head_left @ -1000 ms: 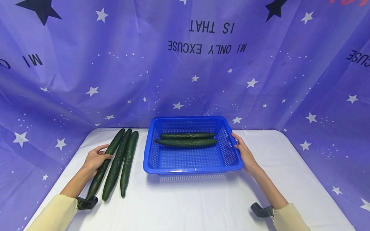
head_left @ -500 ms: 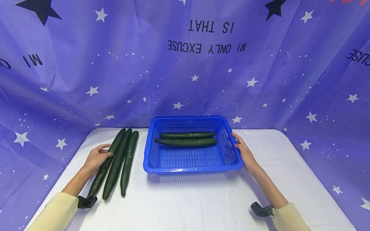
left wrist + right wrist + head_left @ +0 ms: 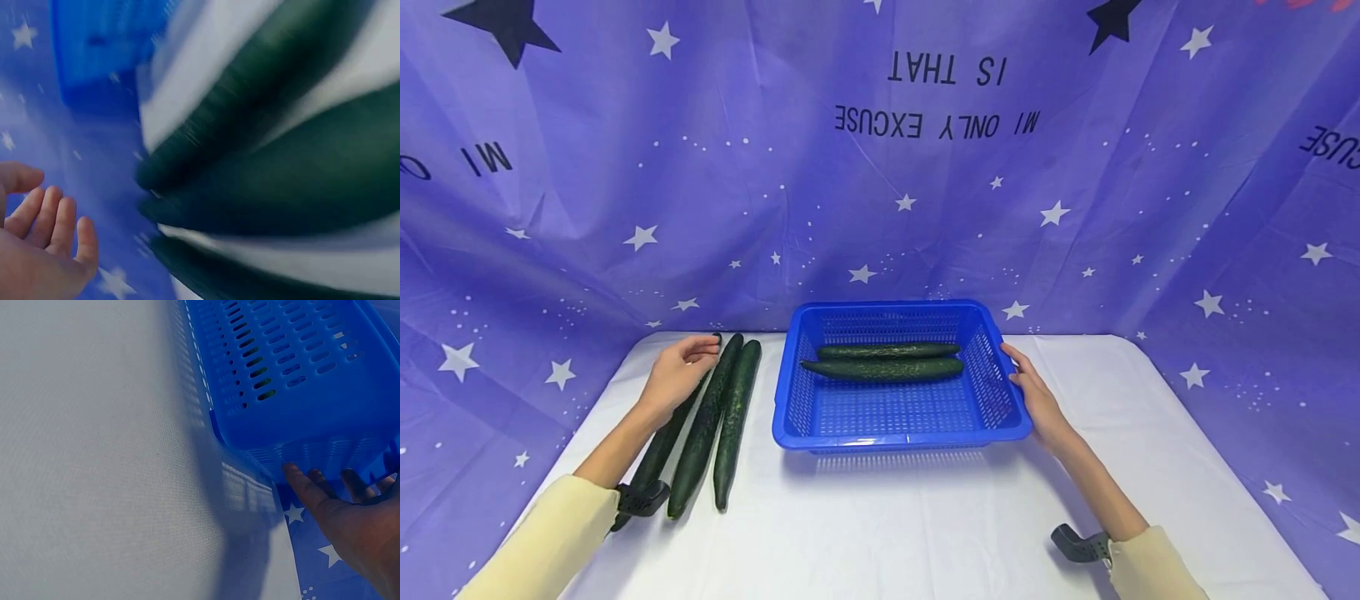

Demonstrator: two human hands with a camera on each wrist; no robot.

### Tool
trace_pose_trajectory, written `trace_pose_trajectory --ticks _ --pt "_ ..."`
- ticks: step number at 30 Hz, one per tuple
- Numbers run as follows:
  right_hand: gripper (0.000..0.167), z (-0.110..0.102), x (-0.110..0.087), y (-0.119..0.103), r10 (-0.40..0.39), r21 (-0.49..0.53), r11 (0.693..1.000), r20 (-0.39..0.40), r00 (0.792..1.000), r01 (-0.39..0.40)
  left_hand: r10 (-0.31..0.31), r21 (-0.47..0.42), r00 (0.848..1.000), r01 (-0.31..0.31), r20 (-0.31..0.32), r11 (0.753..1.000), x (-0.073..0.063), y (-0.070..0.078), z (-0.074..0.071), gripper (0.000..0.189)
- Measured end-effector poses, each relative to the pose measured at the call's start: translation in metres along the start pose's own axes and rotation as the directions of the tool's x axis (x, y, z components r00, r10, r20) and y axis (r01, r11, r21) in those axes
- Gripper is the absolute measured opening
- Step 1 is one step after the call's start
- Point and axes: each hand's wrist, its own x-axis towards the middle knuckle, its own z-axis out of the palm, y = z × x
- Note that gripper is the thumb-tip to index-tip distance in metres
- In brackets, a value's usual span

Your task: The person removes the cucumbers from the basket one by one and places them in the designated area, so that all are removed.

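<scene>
Three long dark green cucumbers lie side by side at the left of the table. My left hand (image 3: 679, 375) is over the far half of the leftmost cucumber (image 3: 658, 450), hiding part of it. In the left wrist view that hand (image 3: 47, 244) has loosely bent fingers with nothing between them, apart from the cucumber tips. Beside it are the middle cucumber (image 3: 700, 450) and the right-hand cucumber (image 3: 735, 425). My right hand (image 3: 1041, 408) holds the right rim of a blue plastic basket (image 3: 880, 440). Inside lie two cucumbers, a rear one (image 3: 887, 351) and a front one (image 3: 883, 370).
A white cloth (image 3: 910, 533) covers the table. Behind and around it hangs a purple curtain (image 3: 820, 225) with stars and lettering, close to the basket's back. Each wrist carries a dark mount, the left mount (image 3: 643, 498) overlapping the leftmost cucumber's near end.
My left hand has left the leftmost cucumber's side and moved up and toward its far end. That cucumber's near end shows slightly further left. My right hand and the basket stay put.
</scene>
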Motion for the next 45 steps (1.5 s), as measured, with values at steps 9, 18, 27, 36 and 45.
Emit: trace_pose_trajectory --ticks 9,18,27,36,45 --pt "0.058 -0.001 0.000 0.000 -0.005 -0.003 1.000 0.003 1.000 0.005 0.163 -0.011 0.971 -0.164 0.174 0.986 0.024 0.069 0.041 0.034" --pt "0.057 -0.002 0.000 0.001 0.002 -0.009 1.000 0.004 1.000 -0.002 0.289 -0.015 0.872 -0.309 0.395 0.951 0.055 0.113 0.091 0.033" --pt "0.057 -0.002 -0.001 -0.002 0.011 -0.012 1.000 -0.006 1.000 -0.011 0.270 0.016 0.746 -0.352 0.609 0.936 0.083 0.136 0.143 0.034" --pt "0.057 -0.003 0.000 0.000 -0.002 -0.022 1.000 0.006 1.000 0.002 0.179 -0.012 0.655 -0.251 0.734 0.968 0.095 0.129 0.175 0.041" --pt "0.058 -0.004 0.002 0.002 -0.004 -0.019 1.000 0.012 1.000 0.004 0.057 0.103 0.611 -0.223 0.790 0.969 0.100 0.104 0.197 0.047"
